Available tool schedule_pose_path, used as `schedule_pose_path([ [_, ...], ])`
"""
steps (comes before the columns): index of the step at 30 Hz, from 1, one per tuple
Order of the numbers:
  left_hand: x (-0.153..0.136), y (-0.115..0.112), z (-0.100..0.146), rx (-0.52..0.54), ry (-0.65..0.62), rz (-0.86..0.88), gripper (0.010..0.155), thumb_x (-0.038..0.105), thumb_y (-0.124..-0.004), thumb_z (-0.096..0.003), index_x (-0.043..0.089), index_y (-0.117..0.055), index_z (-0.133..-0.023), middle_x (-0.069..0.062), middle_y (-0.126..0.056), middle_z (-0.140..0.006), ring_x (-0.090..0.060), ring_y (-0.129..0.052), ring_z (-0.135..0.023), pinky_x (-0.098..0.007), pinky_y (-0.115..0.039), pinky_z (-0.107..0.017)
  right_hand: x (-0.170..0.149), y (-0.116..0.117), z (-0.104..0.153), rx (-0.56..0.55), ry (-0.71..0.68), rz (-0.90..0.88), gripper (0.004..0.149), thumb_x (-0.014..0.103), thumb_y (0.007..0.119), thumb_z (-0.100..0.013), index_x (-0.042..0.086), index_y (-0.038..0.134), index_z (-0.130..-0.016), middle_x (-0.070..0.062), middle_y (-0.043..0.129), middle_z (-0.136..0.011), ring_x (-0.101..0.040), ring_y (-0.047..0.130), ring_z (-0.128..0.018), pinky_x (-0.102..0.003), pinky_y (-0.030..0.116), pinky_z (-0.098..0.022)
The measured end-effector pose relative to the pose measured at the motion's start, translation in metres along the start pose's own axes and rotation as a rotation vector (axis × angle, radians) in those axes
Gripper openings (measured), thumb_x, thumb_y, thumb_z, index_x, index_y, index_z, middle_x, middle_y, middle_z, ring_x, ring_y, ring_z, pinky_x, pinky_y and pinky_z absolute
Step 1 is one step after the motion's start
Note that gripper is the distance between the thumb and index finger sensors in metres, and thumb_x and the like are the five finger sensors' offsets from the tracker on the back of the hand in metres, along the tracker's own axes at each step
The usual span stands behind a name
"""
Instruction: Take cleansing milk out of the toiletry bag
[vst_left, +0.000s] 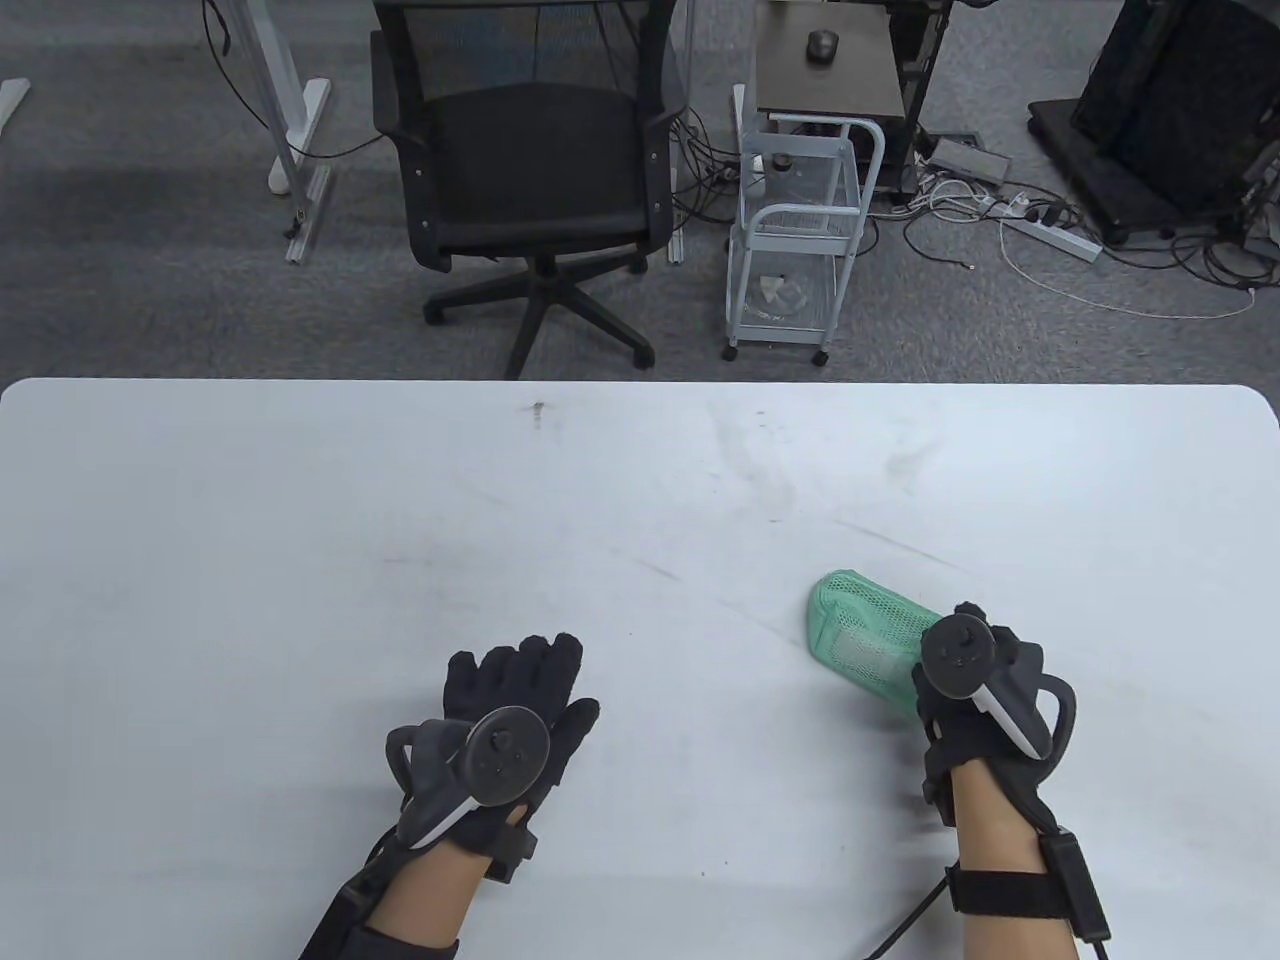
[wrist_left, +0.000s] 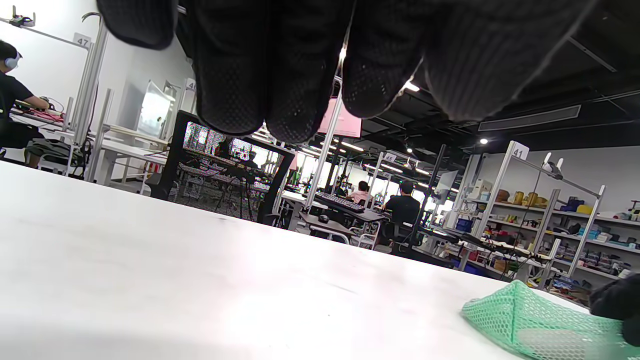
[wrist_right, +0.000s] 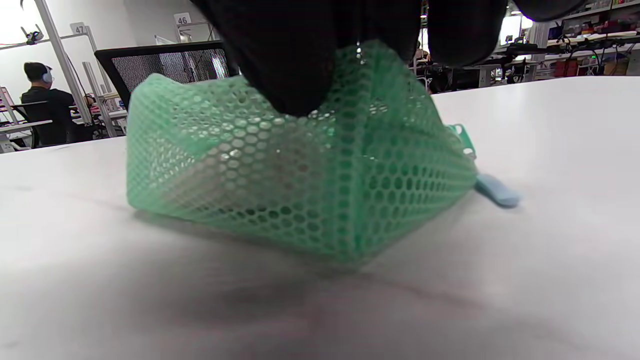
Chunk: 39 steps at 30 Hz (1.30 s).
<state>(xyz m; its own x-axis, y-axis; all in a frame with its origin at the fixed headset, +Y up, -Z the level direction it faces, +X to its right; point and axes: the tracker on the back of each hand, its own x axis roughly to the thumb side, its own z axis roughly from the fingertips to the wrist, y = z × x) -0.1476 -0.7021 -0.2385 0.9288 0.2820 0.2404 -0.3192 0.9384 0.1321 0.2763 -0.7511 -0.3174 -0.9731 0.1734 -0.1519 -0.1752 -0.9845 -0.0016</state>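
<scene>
The green mesh toiletry bag (vst_left: 862, 640) lies on the white table (vst_left: 300, 560) at the front right. A pale item (vst_left: 856, 650) shows through the mesh; its label cannot be read. My right hand (vst_left: 945, 655) lies over the bag's near right end. In the right wrist view its fingertips (wrist_right: 300, 75) grip the top of the bag (wrist_right: 300, 195), and the bag's top rises between them. My left hand (vst_left: 530, 675) rests flat on the table, fingers spread, empty, well left of the bag. The left wrist view shows the bag's end (wrist_left: 535, 325) at the lower right.
A pale blue zipper pull (wrist_right: 496, 193) lies on the table at the bag's end. Beyond the table's far edge stand a black office chair (vst_left: 530, 170) and a white trolley (vst_left: 800, 240).
</scene>
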Motion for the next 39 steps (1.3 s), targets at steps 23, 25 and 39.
schedule_pose_path([
  [23, -0.001, -0.001, -0.001, -0.002, 0.004, 0.001, 0.064, 0.054, -0.083, -0.0496, 0.027, -0.073, -0.107, -0.011, -0.085, -0.109, -0.045, -0.086, -0.096, -0.069, -0.055, -0.074, 0.024, -0.015, 0.013, -0.208, -0.208, 0.005, 0.035, 0.017, 0.093, -0.05, 0.005, 0.092, -0.083, -0.026, 0.073, -0.11, -0.064, 0.07, -0.094, -0.077, 0.054, -0.065],
  [25, -0.001, -0.001, -0.001, -0.002, 0.003, 0.0, 0.064, 0.054, -0.082, -0.0497, 0.027, -0.073, -0.107, -0.011, -0.085, -0.109, -0.045, -0.086, -0.096, -0.069, -0.055, -0.074, 0.028, -0.016, 0.015, -0.213, -0.235, -0.007, 0.035, 0.017, 0.093, -0.05, 0.005, 0.092, -0.083, -0.026, 0.073, -0.11, -0.064, 0.071, -0.093, -0.077, 0.054, -0.065],
  [39, 0.001, -0.003, 0.0, -0.008, -0.008, 0.003, 0.064, 0.054, -0.083, -0.0495, 0.027, -0.073, -0.107, -0.011, -0.085, -0.109, -0.045, -0.086, -0.095, -0.069, -0.055, -0.074, 0.063, -0.025, 0.036, -0.188, -0.445, -0.11, 0.035, 0.018, 0.093, -0.05, 0.004, 0.092, -0.082, -0.027, 0.074, -0.109, -0.064, 0.071, -0.093, -0.076, 0.056, -0.064],
])
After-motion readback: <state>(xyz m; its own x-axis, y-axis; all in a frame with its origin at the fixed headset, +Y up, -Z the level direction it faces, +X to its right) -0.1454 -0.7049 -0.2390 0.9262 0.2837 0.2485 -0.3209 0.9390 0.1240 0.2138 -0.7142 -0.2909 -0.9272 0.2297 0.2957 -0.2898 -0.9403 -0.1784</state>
